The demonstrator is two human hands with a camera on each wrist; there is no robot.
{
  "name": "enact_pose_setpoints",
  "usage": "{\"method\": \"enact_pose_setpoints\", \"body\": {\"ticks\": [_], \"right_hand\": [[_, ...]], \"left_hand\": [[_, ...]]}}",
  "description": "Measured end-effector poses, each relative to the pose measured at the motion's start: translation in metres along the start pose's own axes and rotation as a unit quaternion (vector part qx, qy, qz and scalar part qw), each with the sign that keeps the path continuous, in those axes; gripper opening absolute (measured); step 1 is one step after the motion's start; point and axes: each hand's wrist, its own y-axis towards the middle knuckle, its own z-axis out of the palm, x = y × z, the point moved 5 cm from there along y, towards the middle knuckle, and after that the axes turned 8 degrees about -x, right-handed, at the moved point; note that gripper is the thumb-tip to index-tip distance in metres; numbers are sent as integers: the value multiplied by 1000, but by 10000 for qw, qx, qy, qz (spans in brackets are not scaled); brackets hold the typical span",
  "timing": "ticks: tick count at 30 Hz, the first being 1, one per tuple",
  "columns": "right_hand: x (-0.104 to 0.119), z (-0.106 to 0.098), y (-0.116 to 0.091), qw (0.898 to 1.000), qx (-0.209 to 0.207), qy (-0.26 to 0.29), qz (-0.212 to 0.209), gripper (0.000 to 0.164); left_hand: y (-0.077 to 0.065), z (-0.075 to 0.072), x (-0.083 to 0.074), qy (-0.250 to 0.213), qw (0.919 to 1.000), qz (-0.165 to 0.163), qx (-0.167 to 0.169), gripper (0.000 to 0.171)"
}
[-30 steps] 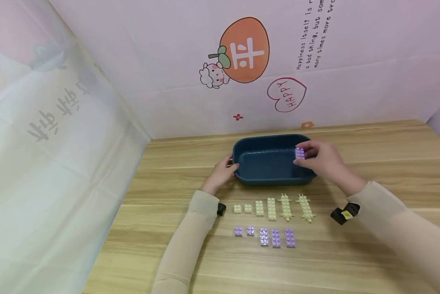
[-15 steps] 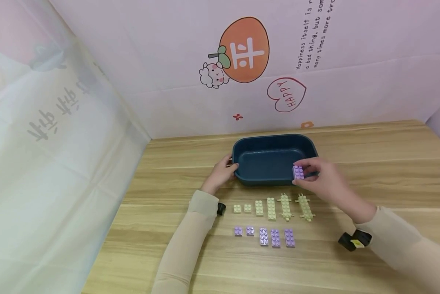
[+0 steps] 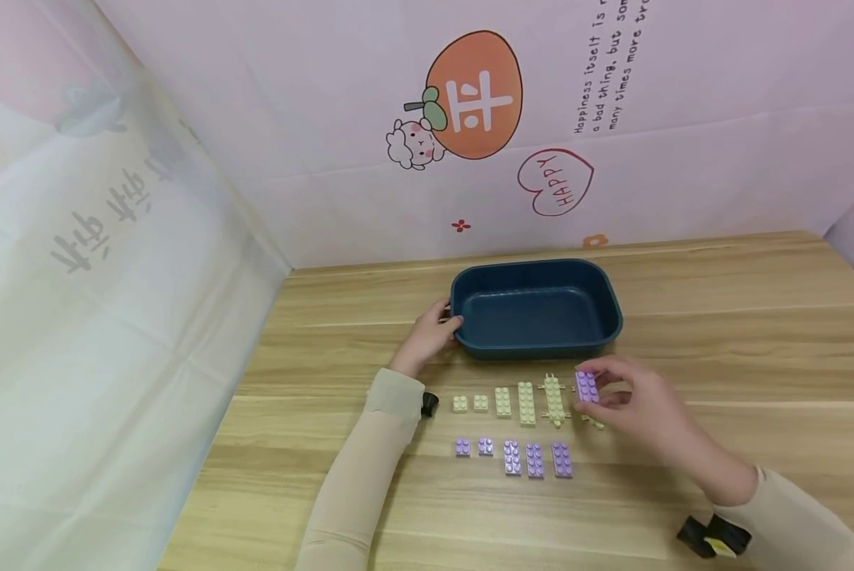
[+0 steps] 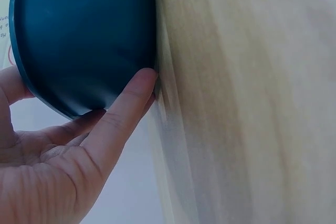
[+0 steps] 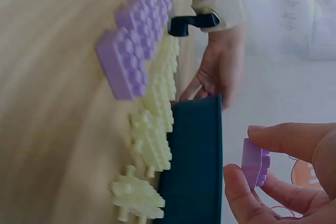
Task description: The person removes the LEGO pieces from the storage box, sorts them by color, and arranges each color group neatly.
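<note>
In the head view my right hand [image 3: 644,404] pinches a purple toy brick [image 3: 587,387] between thumb and fingers, above the row of pale yellow pieces. The right wrist view also shows this pinched brick [image 5: 253,163], studs facing sideways. My left hand [image 3: 428,337] grips the left end of a dark blue bin [image 3: 534,353]; the left wrist view has its fingers [image 4: 118,116] against the bin's outer wall. Nothing lies inside the bin. Below it are a pale yellow brick [image 3: 526,403], other yellow bricks, and a yellow wheel-axle base [image 3: 553,399]. A second axle base [image 3: 595,423] is mostly hidden by my right hand.
Nearer the front, several purple bricks [image 3: 512,457] form a second row on the wooden table [image 3: 341,333]. A printed cloth [image 3: 341,198] hangs behind the table, and a whitish cloth [image 3: 205,341] borders its left side.
My right hand has moved from over the bin's right side toward the front, carrying the purple brick out over the yellow row. My left hand stays at the bin's left end.
</note>
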Motion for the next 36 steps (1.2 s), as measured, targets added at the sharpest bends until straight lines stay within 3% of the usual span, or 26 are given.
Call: {"method": "enact_pose_setpoints", "body": {"ticks": [8,14,21,36], "right_hand": [[-9,4,-30,9997,-74,61,234,45],[-15,11,-45,9997,-144,-98,154,46],[-22,18,-60,9986,114,-378,348,47],[-34,27,-72,9936,470,-756,689,44]], "left_hand": [[-1,-1,-1,57,10000,31,-63,50],[-1,-1,-2,51,9999,44,-79,50],[-1,-1,-2,97,9999,58,-77,50],[-4,-1,-8,156,9999,39,-61,51]]}}
